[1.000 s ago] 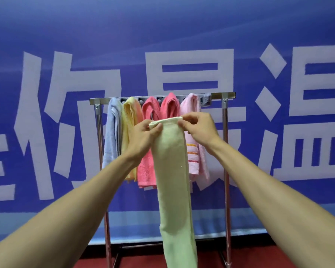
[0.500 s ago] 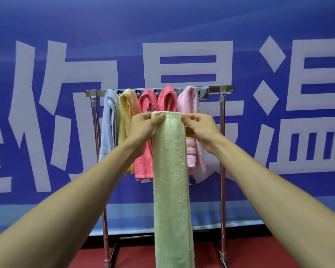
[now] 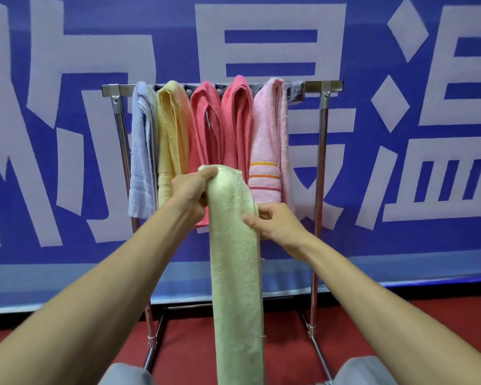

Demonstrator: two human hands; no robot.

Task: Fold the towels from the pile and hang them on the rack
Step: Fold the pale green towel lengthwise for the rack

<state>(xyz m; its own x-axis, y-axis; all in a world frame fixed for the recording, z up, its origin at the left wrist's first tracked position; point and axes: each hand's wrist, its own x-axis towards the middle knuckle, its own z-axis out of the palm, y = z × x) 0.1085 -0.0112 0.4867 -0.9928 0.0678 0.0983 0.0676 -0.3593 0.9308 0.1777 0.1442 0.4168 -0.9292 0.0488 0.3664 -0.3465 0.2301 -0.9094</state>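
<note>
At the centre of the frame, in the head view, a pale green towel (image 3: 235, 259) folded into a long narrow strip hangs straight down to the bottom edge. The left hand (image 3: 190, 190) grasps its rounded top fold from the left, fingers curled over the cloth. The right hand (image 3: 275, 225) is lower and on the right, pinching the towel's right edge between thumb and fingers. The towel is held in front of the rack (image 3: 321, 151), below its top bar and not on it.

Across that bar, from left to right, hang a light blue towel (image 3: 142, 151), a yellow towel (image 3: 171, 134), a coral towel (image 3: 206, 129), a second coral towel (image 3: 238, 126) and a pink towel (image 3: 270, 140) with orange stripes near its lower end. To the right of the pink towel a stretch of bar is bare.

Behind the rack a blue banner (image 3: 67, 134) with large white characters fills the background. The rack stands on a red floor (image 3: 192, 351), and grey trouser knees (image 3: 125, 373) show at the bottom edge.
</note>
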